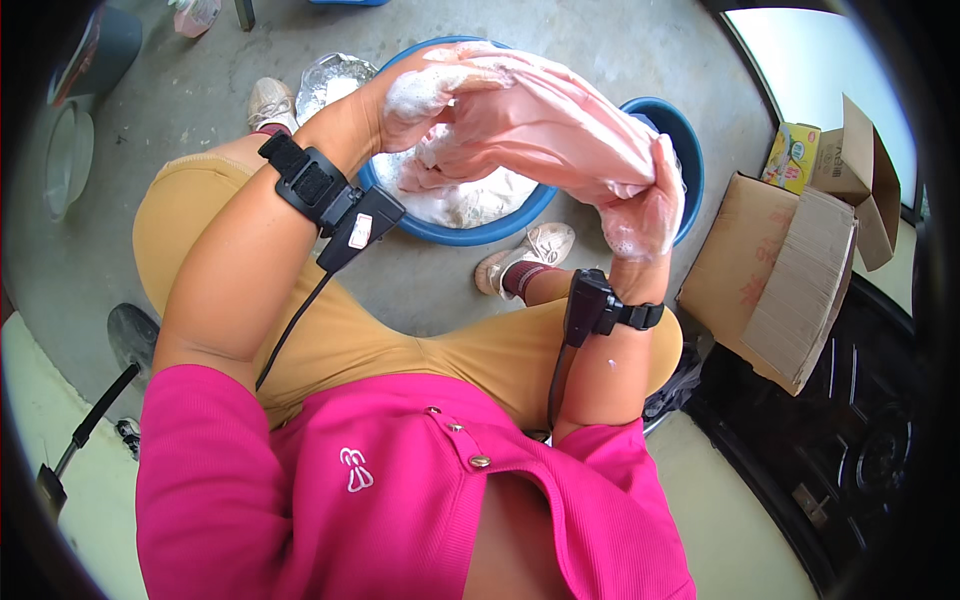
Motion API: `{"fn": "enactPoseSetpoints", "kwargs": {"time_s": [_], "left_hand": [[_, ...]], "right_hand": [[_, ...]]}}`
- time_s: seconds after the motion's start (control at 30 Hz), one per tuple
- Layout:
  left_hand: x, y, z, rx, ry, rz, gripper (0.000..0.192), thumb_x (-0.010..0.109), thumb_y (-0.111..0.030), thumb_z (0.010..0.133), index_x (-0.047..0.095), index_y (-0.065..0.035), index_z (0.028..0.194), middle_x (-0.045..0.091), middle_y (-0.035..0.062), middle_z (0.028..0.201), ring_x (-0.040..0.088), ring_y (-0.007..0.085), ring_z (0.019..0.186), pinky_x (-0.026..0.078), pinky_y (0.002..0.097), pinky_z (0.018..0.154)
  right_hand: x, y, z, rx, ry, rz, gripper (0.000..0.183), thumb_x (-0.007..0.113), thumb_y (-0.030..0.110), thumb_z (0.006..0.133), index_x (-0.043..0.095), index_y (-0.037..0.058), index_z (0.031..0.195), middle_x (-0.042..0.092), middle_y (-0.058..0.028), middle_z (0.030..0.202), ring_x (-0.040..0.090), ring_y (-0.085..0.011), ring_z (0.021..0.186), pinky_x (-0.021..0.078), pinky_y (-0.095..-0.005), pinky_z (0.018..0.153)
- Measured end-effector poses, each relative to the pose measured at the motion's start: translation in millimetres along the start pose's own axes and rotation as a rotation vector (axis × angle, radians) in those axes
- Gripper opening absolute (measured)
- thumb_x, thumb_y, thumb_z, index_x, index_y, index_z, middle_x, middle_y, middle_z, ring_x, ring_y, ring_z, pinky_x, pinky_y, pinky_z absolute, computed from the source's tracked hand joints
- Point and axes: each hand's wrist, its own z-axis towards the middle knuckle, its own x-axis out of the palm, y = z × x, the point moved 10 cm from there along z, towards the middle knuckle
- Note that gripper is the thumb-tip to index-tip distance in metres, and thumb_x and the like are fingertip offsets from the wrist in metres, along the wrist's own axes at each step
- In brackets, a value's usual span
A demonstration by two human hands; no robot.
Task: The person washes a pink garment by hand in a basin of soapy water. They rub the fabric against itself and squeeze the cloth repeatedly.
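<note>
A wet pink cloth is stretched between my two soapy hands above a blue basin. My left hand, covered in white foam, grips the cloth's left end. At its other end my right hand holds a bunched part, with suds on the palm and wrist. Below the cloth, the round blue basin holds foamy water and a pale, patterned fabric. Black devices are strapped to both forearms. Part of each hand's fingers is hidden by the cloth and foam.
Right of the basin stands a blue bucket. Cardboard boxes lie at the right beside a black panel. A foil-like bowl sits left of the basin. Farther left are a grey bin, a clear tub and a pink-liquid bottle.
</note>
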Motion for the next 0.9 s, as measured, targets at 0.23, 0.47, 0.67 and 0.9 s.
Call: {"fn": "enactPoseSetpoints", "kwargs": {"time_s": [0.23,0.47,0.67,0.9], "left_hand": [[8.4,7.5,12.2,0.239,-0.37,0.343,0.028,0.048,-0.025,0.086,0.045,-0.0065,0.108,0.055,0.0093,0.097,0.056,0.0224,0.09,0.046,0.0329,0.075],[33.7,42.0,-1.2,0.071,-0.408,1.303,0.056,0.052,-0.037,0.079,0.036,0.0029,0.114,0.05,0.0279,0.098,0.057,0.0405,0.077,0.048,0.0434,0.063],[33.1,44.8,8.9,0.059,-0.322,1.31,0.053,0.051,-0.034,0.079,0.036,0.0031,0.113,0.057,0.0237,0.084,0.059,0.0352,0.073,0.048,0.0411,0.06],[12.0,43.9,20.5,0.024,-0.281,1.013,0.036,0.048,-0.03,0.083,0.053,-0.0002,0.102,0.06,0.0179,0.081,0.059,0.0291,0.074,0.046,0.035,0.066]], "right_hand": [[79.5,-78.2,-8.9,0.352,0.269,0.4,0.047,0.035,0.039,0.091,0.041,0.004,0.122,0.05,-0.0111,0.117,0.051,-0.0235,0.104,0.0428,-0.036,0.085],[70.5,-110.2,12.1,0.363,0.153,0.398,0.046,0.037,0.042,0.089,0.048,0.0031,0.109,0.053,-0.0143,0.108,0.052,-0.0272,0.097,0.0414,-0.0397,0.086],[33.0,-119.4,27.3,0.167,0.049,0.298,0.033,0.035,0.034,0.09,0.049,0.0066,0.101,0.054,-0.0116,0.099,0.053,-0.0254,0.089,0.0436,-0.0371,0.08],[51.1,-112.6,-2.1,0.33,-0.049,0.096,0.029,0.037,0.026,0.09,0.048,0.0049,0.108,0.055,-0.0094,0.105,0.056,-0.0241,0.092,0.0479,-0.0367,0.074]]}}
